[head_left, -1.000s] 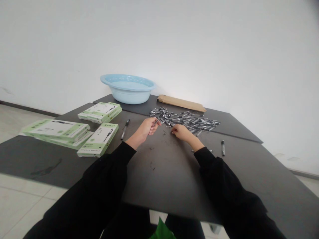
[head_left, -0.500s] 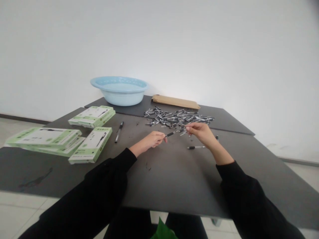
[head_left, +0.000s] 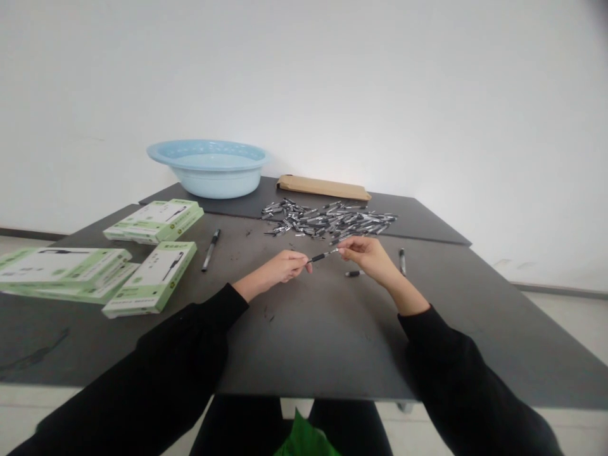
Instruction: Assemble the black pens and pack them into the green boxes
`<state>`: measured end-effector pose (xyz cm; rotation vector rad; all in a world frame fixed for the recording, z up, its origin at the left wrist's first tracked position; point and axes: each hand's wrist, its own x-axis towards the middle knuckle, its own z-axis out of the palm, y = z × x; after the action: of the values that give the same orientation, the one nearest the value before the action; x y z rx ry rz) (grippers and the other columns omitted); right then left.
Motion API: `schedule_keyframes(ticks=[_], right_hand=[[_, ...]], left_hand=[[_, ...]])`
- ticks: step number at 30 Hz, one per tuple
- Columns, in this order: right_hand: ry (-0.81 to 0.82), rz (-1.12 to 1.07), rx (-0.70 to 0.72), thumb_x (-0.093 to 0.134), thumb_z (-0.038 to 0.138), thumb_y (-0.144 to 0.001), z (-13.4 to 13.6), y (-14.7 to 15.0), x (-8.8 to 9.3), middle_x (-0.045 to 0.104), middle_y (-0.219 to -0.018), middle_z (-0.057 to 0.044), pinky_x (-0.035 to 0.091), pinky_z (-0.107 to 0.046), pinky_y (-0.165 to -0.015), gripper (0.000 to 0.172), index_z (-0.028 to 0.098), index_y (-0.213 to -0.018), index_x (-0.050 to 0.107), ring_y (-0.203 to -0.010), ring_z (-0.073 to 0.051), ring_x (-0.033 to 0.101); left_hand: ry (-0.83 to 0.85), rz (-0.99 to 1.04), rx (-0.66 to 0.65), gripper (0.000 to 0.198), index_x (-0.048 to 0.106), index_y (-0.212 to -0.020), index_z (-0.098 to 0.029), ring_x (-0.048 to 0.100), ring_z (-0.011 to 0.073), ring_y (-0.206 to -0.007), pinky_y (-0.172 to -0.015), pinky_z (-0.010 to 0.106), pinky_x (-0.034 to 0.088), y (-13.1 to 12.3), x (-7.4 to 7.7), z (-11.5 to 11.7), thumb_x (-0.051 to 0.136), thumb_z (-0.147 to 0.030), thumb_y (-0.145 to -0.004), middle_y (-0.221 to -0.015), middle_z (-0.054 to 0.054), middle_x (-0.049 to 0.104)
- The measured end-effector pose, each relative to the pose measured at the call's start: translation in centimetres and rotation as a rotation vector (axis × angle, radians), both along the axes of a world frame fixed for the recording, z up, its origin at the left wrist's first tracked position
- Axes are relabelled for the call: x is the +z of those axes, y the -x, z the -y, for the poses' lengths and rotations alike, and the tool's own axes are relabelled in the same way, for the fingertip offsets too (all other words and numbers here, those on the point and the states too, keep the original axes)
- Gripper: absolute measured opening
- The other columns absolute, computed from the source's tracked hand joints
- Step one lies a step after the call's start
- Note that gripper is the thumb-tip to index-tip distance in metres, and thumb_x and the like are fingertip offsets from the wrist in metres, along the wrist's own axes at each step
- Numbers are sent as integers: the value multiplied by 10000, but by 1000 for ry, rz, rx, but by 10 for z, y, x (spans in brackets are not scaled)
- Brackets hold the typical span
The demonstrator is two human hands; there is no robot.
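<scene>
A pen (head_left: 323,256) with a black grip is held above the dark table, roughly level and tilted up a little to the right. One end sits in the closed fingers of my left hand (head_left: 284,267). My right hand (head_left: 368,256) pinches the clear end, and its fingertips hide that tip. Under my right hand lies another pen (head_left: 354,273), partly covered by the hand. A further pen (head_left: 402,261) rests just right of that wrist. Beyond both hands spreads a loose pile of black and clear pens (head_left: 327,220).
Green and white pen boxes (head_left: 154,278) lie in stacks at the left, with a single pen (head_left: 211,250) beside them. At the back stand a light blue basin (head_left: 216,180) and a flat brown cardboard piece (head_left: 323,187). Small dark marks dot the table (head_left: 304,342).
My right hand has come closer to my left and now grips the clear end of the pen. The left hand keeps its hold. The whole view has shifted slightly.
</scene>
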<state>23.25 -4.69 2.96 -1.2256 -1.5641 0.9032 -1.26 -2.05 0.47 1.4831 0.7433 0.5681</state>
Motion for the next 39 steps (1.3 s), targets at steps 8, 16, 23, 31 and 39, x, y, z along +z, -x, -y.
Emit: schedule_keyframes(ticks=[8,16,23,31,39], right_hand=[[31,3,79,764,419,-674,5,9,-1,667,-680,-9,447,-269,-626,282,166,-783,705,-617,-125,565],[62,-90,80,761,451,-700,9,13,-3,653,-674,4,455,-272,-638,305,181,-829,701,-620,-126,569],[35,-132,41,716,530,-744,9,22,-11,633,-666,7,460,-271,-655,349,190,-806,662,-632,-126,565],[21,-147,21,705,573,-733,10,29,-14,612,-652,0,453,-276,-641,393,189,-788,644,-617,-130,541],[-2,-178,-10,702,555,-730,13,33,-13,587,-626,14,423,-261,-586,378,185,-787,646,-578,-120,518]], left_hand=[[15,42,-34,309,675,-848,-131,243,60,-414,-411,208,149,-2,-2,5,596,-429,-857,-514,-68,326],[236,164,23,406,658,-892,-116,178,22,-364,-364,193,101,-7,-2,5,535,-502,-893,-556,-54,404],[276,237,92,362,594,-965,-151,320,25,-443,-386,134,143,-7,1,11,765,-389,-753,-634,-49,461],[246,205,184,297,570,-917,-148,296,10,-421,-381,138,142,-11,3,14,731,-362,-788,-671,-15,540],[472,148,-25,327,550,-897,-164,187,12,-374,-367,156,90,-9,4,13,569,-490,-884,-591,-37,494]])
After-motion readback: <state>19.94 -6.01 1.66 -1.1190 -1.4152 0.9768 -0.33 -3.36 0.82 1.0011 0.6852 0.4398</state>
